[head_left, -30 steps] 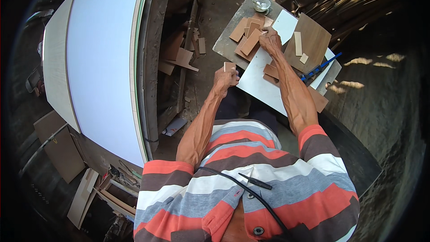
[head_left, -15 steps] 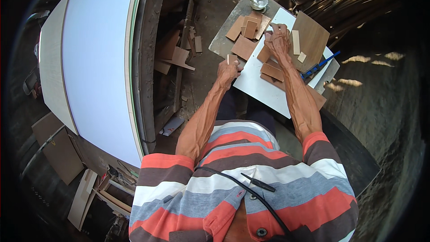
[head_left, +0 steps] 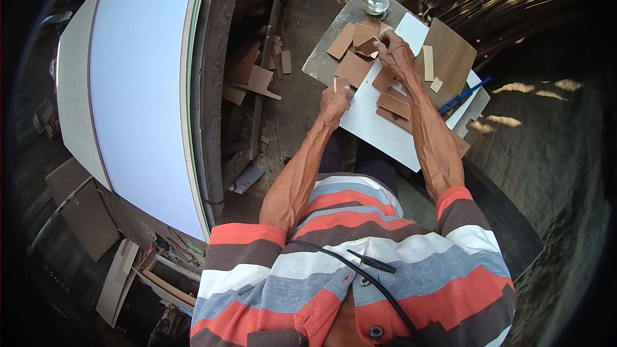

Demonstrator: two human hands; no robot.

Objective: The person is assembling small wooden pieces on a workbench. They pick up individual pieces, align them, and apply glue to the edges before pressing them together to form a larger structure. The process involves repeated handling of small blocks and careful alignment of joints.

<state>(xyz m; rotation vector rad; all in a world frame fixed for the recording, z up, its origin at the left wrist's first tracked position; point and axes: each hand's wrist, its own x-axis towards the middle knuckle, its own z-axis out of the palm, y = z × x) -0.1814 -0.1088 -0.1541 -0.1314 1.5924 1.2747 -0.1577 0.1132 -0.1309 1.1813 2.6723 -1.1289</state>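
Note:
My left hand (head_left: 334, 104) is closed around a small wooden piece (head_left: 340, 82), whose pale end sticks up past the fingers, at the near left edge of a white board (head_left: 373, 122). Farther right, my right hand (head_left: 394, 54) pinches the edge of a small brown wooden panel (head_left: 367, 46), tilted over a loose pile. Several flat brown wooden pieces (head_left: 352, 69) make up that pile. More brown pieces (head_left: 393, 104) lie on the white board beneath my right forearm.
A clear bowl (head_left: 375, 4) stands at the worktable's (head_left: 315, 61) far corner. To the right lie a brown panel (head_left: 453, 45), pale strips (head_left: 429, 63) and a blue tool (head_left: 466, 95). A large white panel (head_left: 144, 90) fills the left, beside a rack of offcuts (head_left: 257, 83).
My right hand has shifted slightly left and lifted a brown panel's edge at the pile. My left hand, still gripping its wooden piece, has moved a little to the right.

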